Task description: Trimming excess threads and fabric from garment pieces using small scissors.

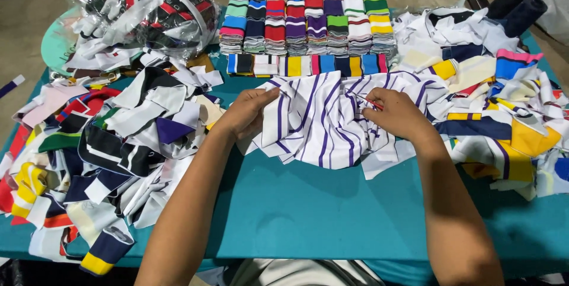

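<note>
White cloth with purple stripes (323,117) lies bunched at the middle of the teal table (308,209); taken as landmark; all places below given from it.

Left hand (246,114) at the cloth's left edge; fingers curled down onto the fabric, thumb against them, pinching the edge; hand mostly closed on the cloth.

Right hand (394,113) on the cloth's upper right part; fingers bent in, tips pressed together on a fold of the fabric; a small red thing (376,106) shows at the fingertips, too small to tell what it is; whether the hand holds it or only touches it I cannot tell.

Behind the cloth: stacked rows of folded striped knit bands (308,19), many colours, standing in neat columns; a single flat row of similar bands (305,65) lies between those stacks and the cloth, just beside its far edge.

Left of the cloth: loose heap of fabric pieces (101,144), white, navy, yellow, red, reaching to the table's near left corner; farther back on that side a clear plastic bag (139,7) of dark and red pieces.

Right of the cloth: another heap of pieces (504,102), white, yellow, blue, touching the cloth's right edge; behind that heap two dark thread cones (518,4).
</note>
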